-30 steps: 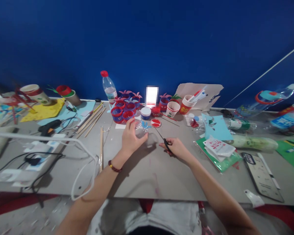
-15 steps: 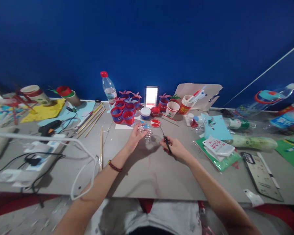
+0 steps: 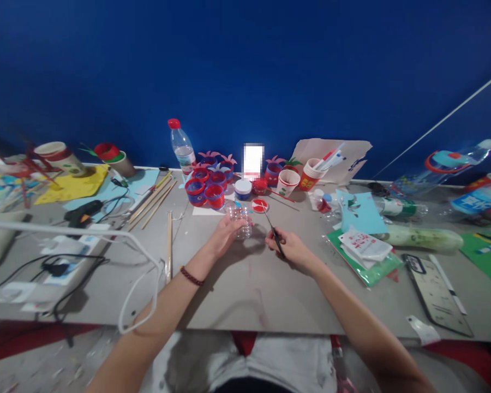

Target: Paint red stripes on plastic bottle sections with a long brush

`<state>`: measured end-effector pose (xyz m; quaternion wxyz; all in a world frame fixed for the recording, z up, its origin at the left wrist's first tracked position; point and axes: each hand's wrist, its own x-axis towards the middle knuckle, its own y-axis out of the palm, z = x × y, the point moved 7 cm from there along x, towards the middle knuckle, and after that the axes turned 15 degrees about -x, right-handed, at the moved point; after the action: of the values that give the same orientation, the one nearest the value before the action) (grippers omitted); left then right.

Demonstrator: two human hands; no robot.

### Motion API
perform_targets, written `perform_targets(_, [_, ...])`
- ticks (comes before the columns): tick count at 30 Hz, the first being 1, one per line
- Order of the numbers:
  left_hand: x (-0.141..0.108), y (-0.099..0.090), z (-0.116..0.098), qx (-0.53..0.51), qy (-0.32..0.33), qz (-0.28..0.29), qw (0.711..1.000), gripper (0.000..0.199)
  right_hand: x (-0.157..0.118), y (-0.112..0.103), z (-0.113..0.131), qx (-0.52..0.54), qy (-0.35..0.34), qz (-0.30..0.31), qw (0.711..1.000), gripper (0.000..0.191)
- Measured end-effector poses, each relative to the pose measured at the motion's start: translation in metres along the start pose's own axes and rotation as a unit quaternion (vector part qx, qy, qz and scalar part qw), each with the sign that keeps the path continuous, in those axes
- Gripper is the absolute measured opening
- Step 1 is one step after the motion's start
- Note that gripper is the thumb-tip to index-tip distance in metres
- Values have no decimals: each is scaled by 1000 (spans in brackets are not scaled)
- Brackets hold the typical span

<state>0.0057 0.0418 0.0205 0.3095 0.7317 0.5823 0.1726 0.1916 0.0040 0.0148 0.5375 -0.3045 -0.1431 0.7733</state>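
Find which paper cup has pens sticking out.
The red cup with yellow print, in front of the cardboard; the white cup beside it shows none.

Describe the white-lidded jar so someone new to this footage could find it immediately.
Start from the blue wall and drop to the bright white rectangle before it. Just below that in the view, right of the clustered red and purple cups and beyond the left hand, sits the small jar. Its white lid over a blue body sets it apart from the red pot beside it.

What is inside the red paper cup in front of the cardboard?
Several pens stick out of the red paper cup. Its wall covers their lower ends and the bottom.
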Motion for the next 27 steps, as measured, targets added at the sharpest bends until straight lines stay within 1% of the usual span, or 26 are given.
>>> perform_targets(6, [0,4,-2,-37,0,7,999,51,-3,0,5,3,5,5,1000,35])
perform_targets(11, [1,3,0,-31,8,-1,999,52,-1,1,2,11,5,6,1000,34])
perform_targets(14, [2,1,4,13,39,3,999,56,0,2,-1,21,-5,4,1000,33])
perform_targets(16, [3,-3,1,84,95,-1,992,62,1,3,-2,26,-13,4,1000,33])
perform_targets(18, [1,-3,-7,184,177,2,967,69,2,3,-3,30,-14,-8,999,33])
perform_targets(20, [-3,2,-15,283,244,15,928,72,2,0,-3,40,-7,-39,998,36])
perform_targets(22, [-8,9,-22,358,293,23,886,68,4,-3,-4,57,4,-63,996,40])
perform_targets(24, [-15,16,-28,391,336,32,856,59,5,-6,-5,78,13,-79,994,44])
perform_targets(25, [-18,20,-29,390,349,44,851,56,6,-7,-5,87,16,-88,992,46])
perform_targets(27, [-21,25,-30,366,361,66,855,54,7,-13,-7,94,19,-114,989,49])
